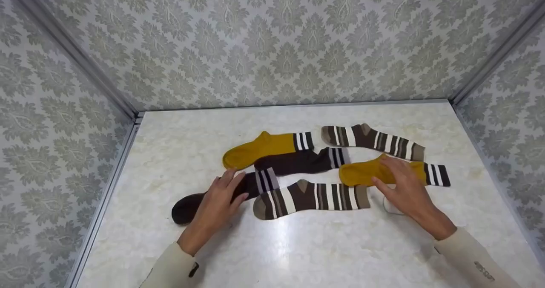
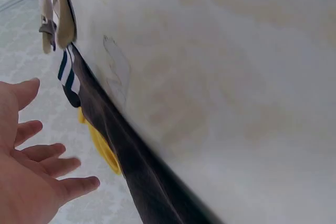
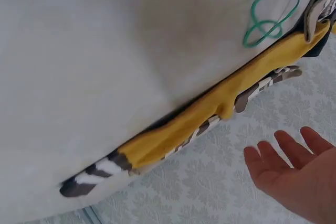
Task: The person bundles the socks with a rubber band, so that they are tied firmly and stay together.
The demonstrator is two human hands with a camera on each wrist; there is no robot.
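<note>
My left hand (image 1: 217, 205) is over a dark brown sock (image 1: 185, 209) with a striped cuff, hiding its middle. In the left wrist view its fingers (image 2: 63, 166) are spread and grip nothing, apart from the dark sock. Above a mustard-yellow sock (image 1: 357, 174) at the right is my right hand (image 1: 408, 192). Its fingers (image 3: 291, 148) look relaxed and slightly bent in the right wrist view, with nothing in them. Between the hands lies a brown-and-white striped sock (image 1: 302, 200), its toe end beside the dark sock's cuff.
Farther back lie a second yellow sock (image 1: 251, 151), a second dark sock (image 1: 289, 163) and a second striped sock (image 1: 362, 139). A thin green loop (image 3: 262, 23) rests on the white tabletop (image 1: 272, 254) near the right yellow sock. Patterned walls (image 1: 272, 45) enclose the table's back and sides.
</note>
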